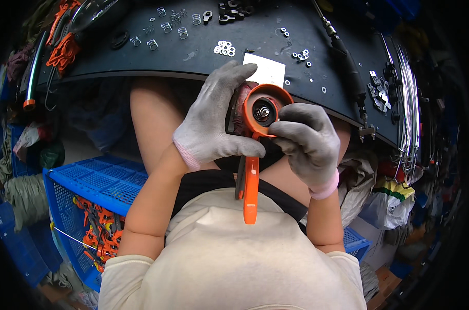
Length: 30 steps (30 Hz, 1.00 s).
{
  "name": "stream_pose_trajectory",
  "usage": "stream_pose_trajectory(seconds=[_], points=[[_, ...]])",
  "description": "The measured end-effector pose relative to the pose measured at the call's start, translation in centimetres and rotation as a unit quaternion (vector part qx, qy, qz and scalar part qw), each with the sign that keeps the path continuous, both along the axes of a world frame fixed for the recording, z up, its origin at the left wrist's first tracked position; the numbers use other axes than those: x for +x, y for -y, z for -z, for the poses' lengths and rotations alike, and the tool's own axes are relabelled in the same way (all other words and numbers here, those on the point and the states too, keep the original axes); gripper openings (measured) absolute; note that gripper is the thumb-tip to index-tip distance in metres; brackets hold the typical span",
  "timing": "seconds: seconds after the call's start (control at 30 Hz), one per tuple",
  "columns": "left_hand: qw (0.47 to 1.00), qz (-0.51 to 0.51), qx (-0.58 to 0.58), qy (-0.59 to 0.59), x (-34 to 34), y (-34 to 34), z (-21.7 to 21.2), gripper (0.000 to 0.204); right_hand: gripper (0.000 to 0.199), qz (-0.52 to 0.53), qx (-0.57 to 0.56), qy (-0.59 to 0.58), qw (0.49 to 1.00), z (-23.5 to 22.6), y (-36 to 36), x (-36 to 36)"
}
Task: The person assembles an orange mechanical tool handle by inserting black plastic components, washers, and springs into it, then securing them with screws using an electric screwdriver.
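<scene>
Between my hands, above the table's near edge, is an orange hand tool point(251, 181) with a round cup-shaped head and a handle pointing toward me. A dark centre and a shiny coiled metal part point(263, 112) show inside the cup. My left hand point(211, 116), in a grey-coated glove, curves around the head's left side, its thumb across the neck. Some of its grip is hidden. My right hand point(309, 142), gloved alike, is closed at the cup's right rim, fingertips pinched; what they hold is unclear. Dark red crumpled material point(240, 106) lies beside the cup.
On the dark table point(193, 51) lie springs point(166, 27), flat washers point(224, 48), small rings point(301, 55) and a white card point(265, 70). A black power driver point(348, 64) and metal parts point(380, 92) are at right. A blue crate point(92, 178) with orange tools stands at left.
</scene>
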State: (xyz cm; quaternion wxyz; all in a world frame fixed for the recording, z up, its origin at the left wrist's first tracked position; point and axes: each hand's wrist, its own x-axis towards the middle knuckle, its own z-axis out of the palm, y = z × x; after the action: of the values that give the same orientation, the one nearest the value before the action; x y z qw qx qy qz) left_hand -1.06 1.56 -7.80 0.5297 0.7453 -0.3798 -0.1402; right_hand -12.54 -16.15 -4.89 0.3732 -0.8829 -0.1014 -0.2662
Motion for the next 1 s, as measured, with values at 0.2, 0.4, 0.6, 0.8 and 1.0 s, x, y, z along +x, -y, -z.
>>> stream_pose_trajectory(seconds=[0.2,0.4,0.6,0.8,1.0], points=[[0.998,0.046,-0.033,-0.027,0.0,0.5,-0.2,0.107,0.028,-0.007,-0.053,-0.018,0.998,0.2,0.0,0.1],[0.996,0.048,-0.004,0.079,0.3,1.1,-0.6,0.080,0.024,0.012,0.072,-0.066,0.995,-0.1,-0.8,-1.2],[0.997,0.029,-0.077,0.008,-0.5,2.1,0.8,0.063,0.007,0.101,0.206,-0.126,0.965,1.8,-0.3,-1.8],[0.995,0.019,-0.090,0.028,-0.1,2.5,1.4,0.067,0.010,0.118,0.237,-0.158,0.951,1.5,-0.4,-1.3],[0.991,0.028,-0.122,0.052,-0.3,3.0,0.8,0.069,0.015,-0.019,-0.236,-0.047,0.970,-15.9,3.3,-6.4]])
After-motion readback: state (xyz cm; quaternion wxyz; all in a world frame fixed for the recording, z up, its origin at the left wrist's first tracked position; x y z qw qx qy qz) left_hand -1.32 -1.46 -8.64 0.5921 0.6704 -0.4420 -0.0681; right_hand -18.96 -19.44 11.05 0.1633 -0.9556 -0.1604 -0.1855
